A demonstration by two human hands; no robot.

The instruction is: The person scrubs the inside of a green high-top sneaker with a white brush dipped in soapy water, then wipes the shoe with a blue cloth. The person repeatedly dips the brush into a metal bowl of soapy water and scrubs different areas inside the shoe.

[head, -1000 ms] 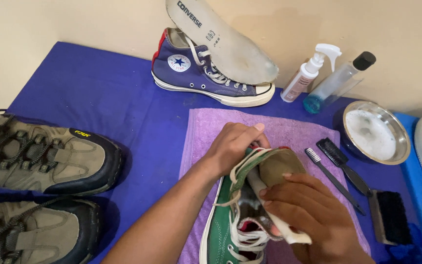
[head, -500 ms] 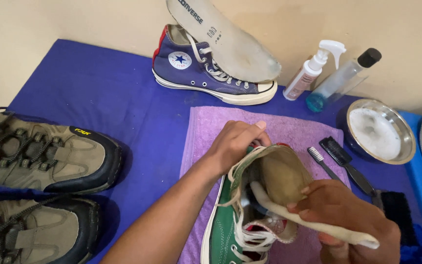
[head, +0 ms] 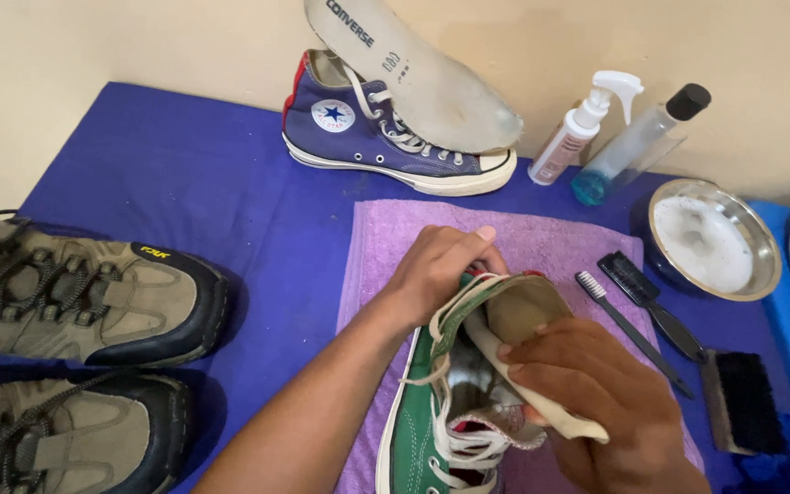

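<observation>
Two olive-brown hiking shoes (head: 75,302) with black rubber toe caps and thick dark laces sit at the left edge of the blue mat (head: 185,174), one behind the other. Past them, near the mat's back edge, a navy canvas high-top sneaker (head: 386,137) stands against the wall, a worn pale insole (head: 413,69) leaning across its top.

In the middle lies a lilac terry towel (head: 541,238), and on it the green canvas high-top sneaker (head: 441,430), heel toward the wall and toe toward the near edge, white laces loose. The left hand (head: 436,270) is clenched over the sneaker's heel collar, fingers curled on the rim. The right hand (head: 587,393) grasps a limp beige insole (head: 528,366) that bends out of the shoe's opening, thumb on top, the insole's free end drooping past the palm over the tongue.

Right of the towel lie a slim toothbrush (head: 628,329) and a black narrow brush (head: 651,302), side by side and slanted, then a black block brush (head: 742,402) near the right edge. Behind them a shiny metal bowl (head: 761,274) holds white foam. At the back right corner a white-nozzled spray bottle (head: 582,128) and a clear bottle (head: 637,146) with a black cap and bluish liquid lean on the wall
</observation>
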